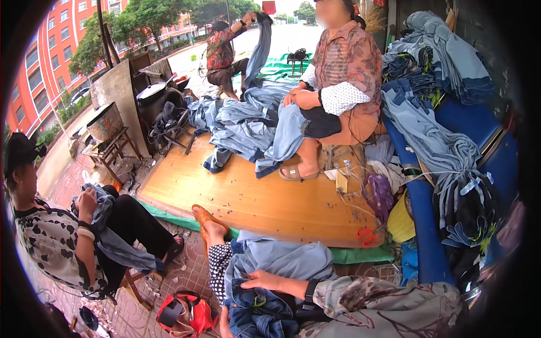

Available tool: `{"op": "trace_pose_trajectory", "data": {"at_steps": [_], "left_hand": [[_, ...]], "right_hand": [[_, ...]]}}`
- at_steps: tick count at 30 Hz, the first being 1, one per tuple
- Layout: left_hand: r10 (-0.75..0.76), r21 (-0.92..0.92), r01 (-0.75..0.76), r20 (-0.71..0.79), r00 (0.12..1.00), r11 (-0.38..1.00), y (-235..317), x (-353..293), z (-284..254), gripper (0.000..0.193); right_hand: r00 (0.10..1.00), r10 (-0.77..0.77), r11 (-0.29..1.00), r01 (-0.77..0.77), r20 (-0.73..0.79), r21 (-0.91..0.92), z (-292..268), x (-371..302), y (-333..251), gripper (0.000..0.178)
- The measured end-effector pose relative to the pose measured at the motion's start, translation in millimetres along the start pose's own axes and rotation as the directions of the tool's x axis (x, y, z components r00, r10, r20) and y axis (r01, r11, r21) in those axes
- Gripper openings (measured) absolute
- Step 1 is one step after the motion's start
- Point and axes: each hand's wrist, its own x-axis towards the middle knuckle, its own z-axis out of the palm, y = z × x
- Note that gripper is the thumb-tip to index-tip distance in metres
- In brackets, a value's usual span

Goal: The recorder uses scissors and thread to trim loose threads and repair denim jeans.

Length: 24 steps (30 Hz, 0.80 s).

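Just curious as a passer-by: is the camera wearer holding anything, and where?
The right hand lies flat on the blue denim garment in the lap, fingers spread, not gripping. The left hand touches its lower edge; grip unclear.

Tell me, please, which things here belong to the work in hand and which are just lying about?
In hand: right hand, fingers flat on the light blue garment across the lap; dark denim piece beneath it.
Lying about: red scissors on the bamboo mat; red bag on the paving; tied denim bundles on the blue bench.
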Motion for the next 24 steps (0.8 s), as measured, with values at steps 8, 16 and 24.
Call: {"op": "trace_pose_trajectory", "data": {"at_steps": [8,16,24], "left_hand": [[0.055,0.026,-0.055,-0.001,0.998,0.998,-5.6,-3.1,-1.2,0.047],[0.036,-0.021,-0.036,-0.021,0.999,0.999,0.6,-1.5,3.2,0.048],[-0.041,-0.074,0.038,-0.038,0.998,0.996,1.6,0.2,8.3,0.045]], "right_hand": [[1.000,-0.008,1.000,0.008,-0.006,0.015,-0.9,-3.1,1.2,0.027],[0.999,-0.034,0.999,0.034,-0.016,0.021,4.3,-2.8,-2.6,0.025],[0.998,-0.046,0.999,0.047,-0.039,0.023,0.3,0.8,5.0,0.023]]}}
